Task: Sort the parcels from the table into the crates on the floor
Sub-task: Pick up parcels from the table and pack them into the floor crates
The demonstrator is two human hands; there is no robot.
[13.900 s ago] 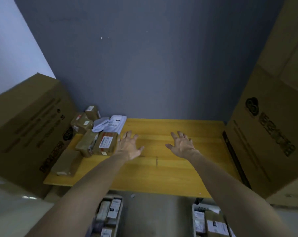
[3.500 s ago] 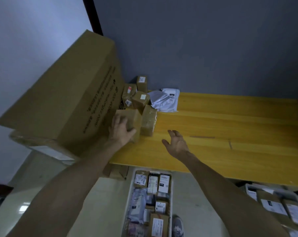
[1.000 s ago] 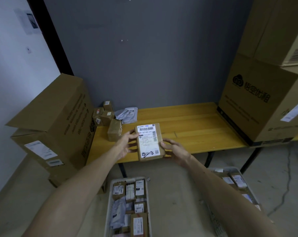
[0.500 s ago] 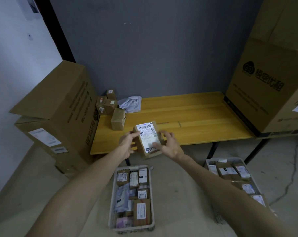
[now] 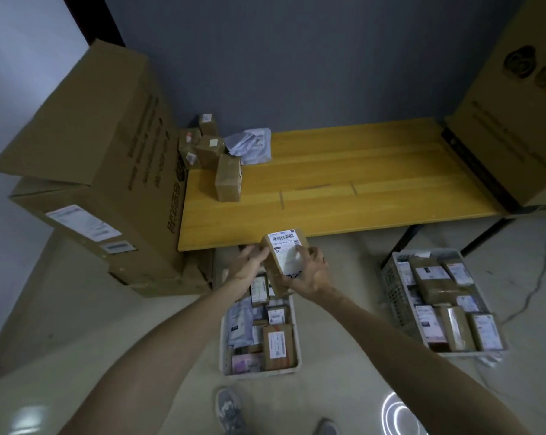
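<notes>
Both my hands hold a brown cardboard parcel (image 5: 282, 255) with a white barcode label, in the air just in front of the yellow table's (image 5: 359, 196) front edge. My left hand (image 5: 249, 262) grips its left side, my right hand (image 5: 312, 268) grips its right side and label. Directly below it lies the left crate (image 5: 262, 375), filled with parcels. A second crate (image 5: 394, 290) with parcels stands on the floor to the right. Several brown parcels (image 5: 229, 177) and a white bag (image 5: 252, 146) remain at the table's back left corner.
A big open cardboard box (image 5: 102, 158) stands on stacked boxes left of the table. Another large box (image 5: 522, 120) sits at the table's right end. My shoes (image 5: 230, 409) are on the pale floor near the left crate. A cable (image 5: 544, 265) runs along the floor at right.
The parcel and both hands have come down and toward me, from over the table's front edge to above the left crate. My view has tilted lower toward the floor.
</notes>
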